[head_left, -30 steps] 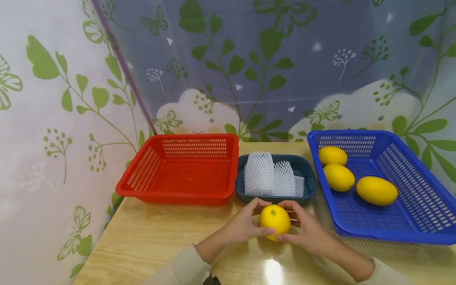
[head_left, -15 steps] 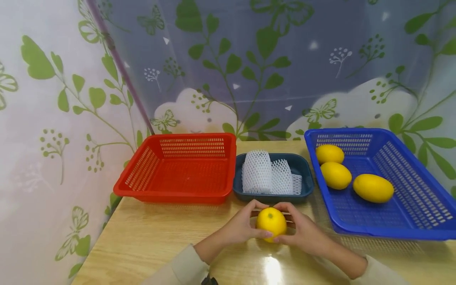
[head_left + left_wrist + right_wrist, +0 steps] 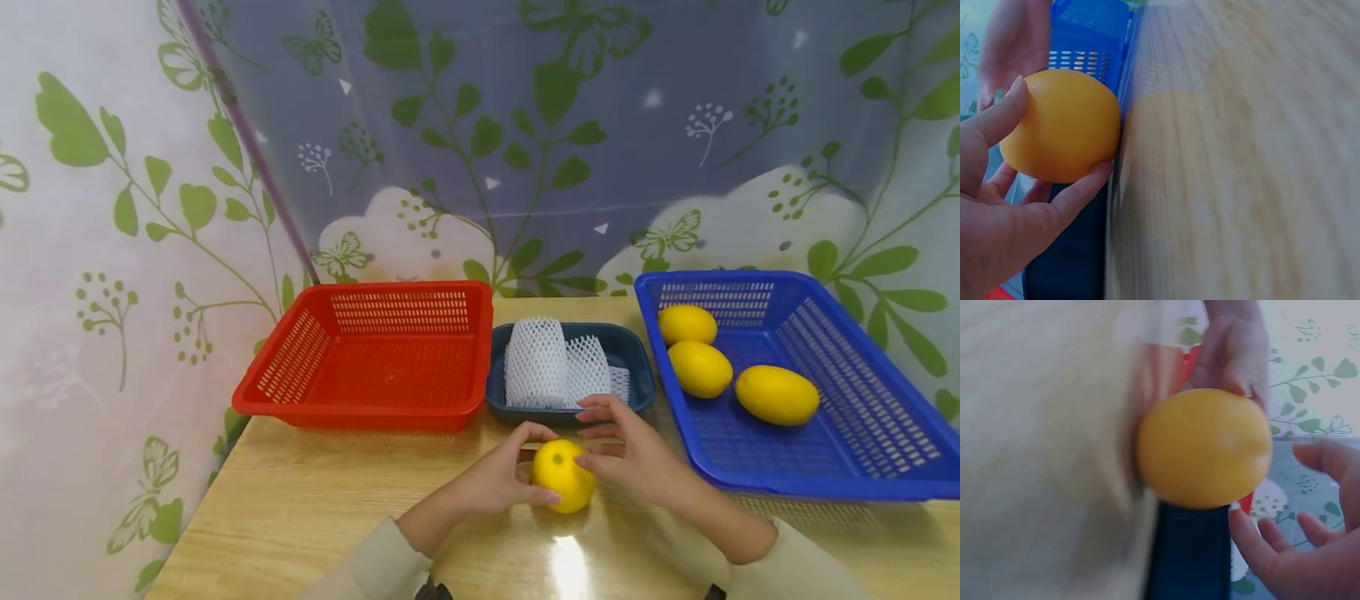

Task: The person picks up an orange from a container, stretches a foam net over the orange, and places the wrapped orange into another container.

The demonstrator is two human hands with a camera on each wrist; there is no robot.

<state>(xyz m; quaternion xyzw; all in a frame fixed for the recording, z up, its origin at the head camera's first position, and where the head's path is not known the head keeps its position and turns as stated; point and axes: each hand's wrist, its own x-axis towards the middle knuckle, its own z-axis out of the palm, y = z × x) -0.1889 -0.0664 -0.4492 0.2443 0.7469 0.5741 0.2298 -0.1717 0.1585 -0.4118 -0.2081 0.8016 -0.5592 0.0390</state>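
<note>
A smooth yellow melon (image 3: pixel 562 477) rests on the wooden table, its stem scar facing up. My left hand (image 3: pixel 501 475) grips it from the left, fingers behind and thumb in front; in the left wrist view the fingers and thumb curve round the melon (image 3: pixel 1063 125). My right hand (image 3: pixel 637 454) is at the melon's right with its fingers spread toward the small dark tray. In the right wrist view, a gap shows between most fingers of the right hand (image 3: pixel 1310 531) and the melon (image 3: pixel 1204 448); one fingertip is close to its underside.
Behind the hands stands a dark teal tray (image 3: pixel 645 387) holding white foam net sleeves (image 3: pixel 536 362). A red basket (image 3: pixel 360 417) is on the left. The blue basket (image 3: pixel 825 487) on the right holds several yellow melons (image 3: pixel 777 395). A printed curtain hangs behind.
The right hand has let go of the melon, lifting its fingers up and away toward the tray. The left hand keeps its grip. The head view has shifted slightly.
</note>
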